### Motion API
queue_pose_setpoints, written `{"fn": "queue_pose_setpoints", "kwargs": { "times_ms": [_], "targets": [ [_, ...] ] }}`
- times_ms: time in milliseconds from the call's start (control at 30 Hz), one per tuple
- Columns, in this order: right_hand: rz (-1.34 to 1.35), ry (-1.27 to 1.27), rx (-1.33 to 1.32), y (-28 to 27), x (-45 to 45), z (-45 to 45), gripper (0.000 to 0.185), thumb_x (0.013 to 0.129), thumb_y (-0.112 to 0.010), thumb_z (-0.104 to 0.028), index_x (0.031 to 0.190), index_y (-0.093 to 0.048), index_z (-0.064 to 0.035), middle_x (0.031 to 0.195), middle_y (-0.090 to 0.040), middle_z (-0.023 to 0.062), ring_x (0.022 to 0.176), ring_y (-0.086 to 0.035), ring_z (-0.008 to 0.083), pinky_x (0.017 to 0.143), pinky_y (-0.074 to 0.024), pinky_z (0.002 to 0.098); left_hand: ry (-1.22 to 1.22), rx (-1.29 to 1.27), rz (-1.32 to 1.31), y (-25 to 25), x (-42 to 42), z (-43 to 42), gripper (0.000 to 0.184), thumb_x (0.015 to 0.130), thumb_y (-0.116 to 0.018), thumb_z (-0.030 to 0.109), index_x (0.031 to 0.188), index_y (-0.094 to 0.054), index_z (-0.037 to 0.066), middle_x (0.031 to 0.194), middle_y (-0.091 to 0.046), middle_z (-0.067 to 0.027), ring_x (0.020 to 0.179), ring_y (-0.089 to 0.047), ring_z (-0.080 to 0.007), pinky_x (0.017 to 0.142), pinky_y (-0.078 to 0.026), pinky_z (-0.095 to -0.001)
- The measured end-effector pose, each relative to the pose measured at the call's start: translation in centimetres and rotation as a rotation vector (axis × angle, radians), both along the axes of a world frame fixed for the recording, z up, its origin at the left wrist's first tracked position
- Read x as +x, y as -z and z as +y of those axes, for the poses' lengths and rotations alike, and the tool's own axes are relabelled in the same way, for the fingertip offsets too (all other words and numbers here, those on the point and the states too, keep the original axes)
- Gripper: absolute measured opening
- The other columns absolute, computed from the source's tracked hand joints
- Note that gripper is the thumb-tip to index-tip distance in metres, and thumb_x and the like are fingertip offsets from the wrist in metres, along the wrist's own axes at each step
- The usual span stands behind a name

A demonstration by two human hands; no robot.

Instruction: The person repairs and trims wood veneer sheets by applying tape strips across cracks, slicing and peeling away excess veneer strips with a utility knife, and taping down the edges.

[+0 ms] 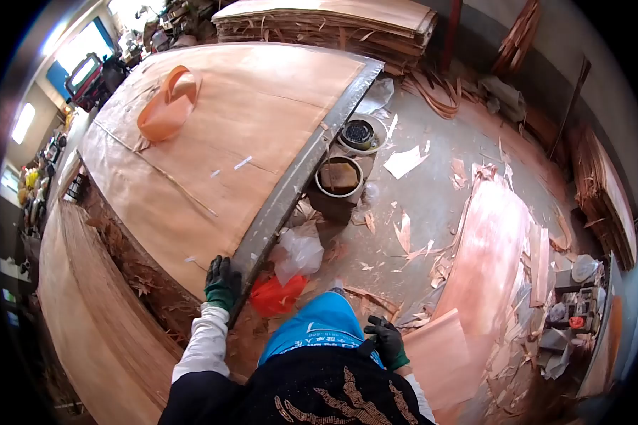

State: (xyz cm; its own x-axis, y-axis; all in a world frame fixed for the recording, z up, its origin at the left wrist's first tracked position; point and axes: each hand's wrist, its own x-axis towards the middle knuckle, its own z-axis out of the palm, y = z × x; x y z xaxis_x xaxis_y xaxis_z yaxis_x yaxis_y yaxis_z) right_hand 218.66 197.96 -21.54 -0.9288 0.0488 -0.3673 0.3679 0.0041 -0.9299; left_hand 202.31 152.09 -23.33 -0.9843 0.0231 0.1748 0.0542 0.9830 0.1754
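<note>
My left hand (222,283), in a dark and green work glove, lies with its fingers stretched out on the near corner of a large wood veneer sheet (248,127). The sheet covers a low table with a grey edge strip (290,177). A curled veneer strip (169,106) and a thin stick (156,168) rest on the sheet. My right hand (386,342), gloved the same way, hangs beside the blue apron (319,322). Its fingers look loosely bent and apart, and I see nothing held in them.
Two buckets (339,177) stand beside the table, near a clear plastic bag (299,251) and a red bag (278,294). Veneer sheets (485,248) and scraps lie on the floor at right. A veneer stack (326,32) stands behind; more sheets (96,297) lie at left.
</note>
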Motion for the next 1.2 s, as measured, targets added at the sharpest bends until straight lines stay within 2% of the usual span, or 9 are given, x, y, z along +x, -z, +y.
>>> {"fn": "queue_pose_setpoints", "kwargs": {
  "times_ms": [67,267,367,433,500,767,900,933,1200],
  "targets": [
    [-0.416,0.242,-0.447,-1.0,-3.5,1.1,0.026,0.086,-0.059,-0.007,0.11,-0.065,-0.0009,0.114,-0.064,0.0082,0.064,-0.056,0.0076,0.054,-0.0437,0.0207,0.003,-0.019,-0.035,0.5,-0.2,-0.5,0.058,0.083,-0.061,0.034,0.132,-0.048,0.004,0.139,-0.043,-0.0246,0.128,-0.041,-0.0422,0.108,-0.032,-0.0492],
    [-0.288,0.114,-0.288,0.7,-15.9,4.9,0.034,0.083,-0.066,-0.017,0.112,-0.061,0.0014,0.095,-0.067,0.0066,0.077,-0.062,0.0141,0.067,-0.0474,0.0283,0.077,-0.106,-0.061,-1.3,-1.9,-0.4,0.045,0.08,-0.065,0.019,0.12,-0.057,0.001,0.124,-0.055,-0.0244,0.115,-0.052,-0.0419,0.098,-0.042,-0.0495],
    [-0.251,-0.025,-0.136,-2.1,-23.4,6.8,0.025,0.083,-0.062,-0.008,0.105,-0.064,0.0036,0.091,-0.066,0.0072,0.076,-0.061,0.0134,0.067,-0.047,0.0263,-0.232,0.032,-0.643,-10.5,-8.2,7.7,0.035,0.084,-0.062,0.02,0.114,-0.063,0.002,0.113,-0.064,-0.0192,0.11,-0.058,-0.0352,0.093,-0.047,-0.0439],
    [-0.365,-0.074,-0.264,-3.9,-27.7,8.1,0.021,0.084,-0.06,-0.005,0.103,-0.064,0.0035,0.09,-0.066,0.0069,0.074,-0.06,0.0132,0.066,-0.0467,0.025,-0.133,0.445,-0.301,-10.2,-9.9,12.8,0.025,0.087,-0.061,0.018,0.107,-0.066,0.002,0.102,-0.068,-0.0167,0.098,-0.064,-0.0333,0.085,-0.051,-0.0399],
    [-0.396,-0.116,-0.202,-4.1,-31.5,9.5,0.021,0.085,-0.058,-0.002,0.104,-0.065,0.0024,0.094,-0.066,0.0084,0.073,-0.06,0.013,0.065,-0.0476,0.0254,-0.039,0.816,-0.565,-10.1,-12.8,17.7,0.027,0.088,-0.063,0.02,0.108,-0.066,0.003,0.107,-0.067,-0.0184,0.096,-0.064,-0.0357,0.085,-0.051,-0.0385],
    [-0.526,-0.214,-0.047,-3.6,-35.9,14.8,0.024,0.087,-0.055,-0.008,0.108,-0.063,0.0029,0.096,-0.066,0.0097,0.066,-0.056,0.0101,0.06,-0.0438,0.022,0.187,0.46,-0.919,0.7,-12.1,24.2,0.028,0.089,-0.057,0.02,0.11,-0.064,0.003,0.108,-0.066,-0.0188,0.1,-0.062,-0.0348,0.087,-0.05,-0.0407],
    [-0.557,-0.314,0.01,-3.3,-39.2,18.0,0.021,0.088,-0.055,-0.006,0.106,-0.064,-0.0001,0.096,-0.067,0.0072,0.067,-0.058,0.0117,0.065,-0.0478,0.0258,0.347,0.205,-0.567,12.7,-3.8,26.2,0.027,0.088,-0.053,0.022,0.104,-0.064,0.004,0.114,-0.063,-0.0215,0.101,-0.062,-0.0352,0.087,-0.05,-0.0429],
    [-0.545,-0.343,-0.013,-2.5,-39.9,18.9,0.022,0.087,-0.055,-0.004,0.106,-0.064,0.0004,0.095,-0.067,0.0078,0.067,-0.059,0.0119,0.066,-0.0481,0.0258,-0.443,0.55,-0.815,13.2,-3.9,28.3,0.036,0.086,-0.053,0.03,0.107,-0.065,0.004,0.117,-0.061,-0.0237,0.105,-0.06,-0.0385,0.09,-0.048,-0.0452],
    [-0.546,-0.773,0.212,-0.4,-43.5,24.2,0.024,0.082,-0.052,0.006,0.102,-0.065,0.0022,0.095,-0.069,0.0104,0.072,-0.062,0.0134,0.063,-0.0511,0.0268,-1.07,0.748,-0.487,22.0,-0.5,27.1,0.061,0.082,-0.06,0.035,0.13,-0.052,-0.002,0.135,-0.051,-0.0217,0.127,-0.048,-0.0329,0.106,-0.037,-0.0376]
  ]
}}
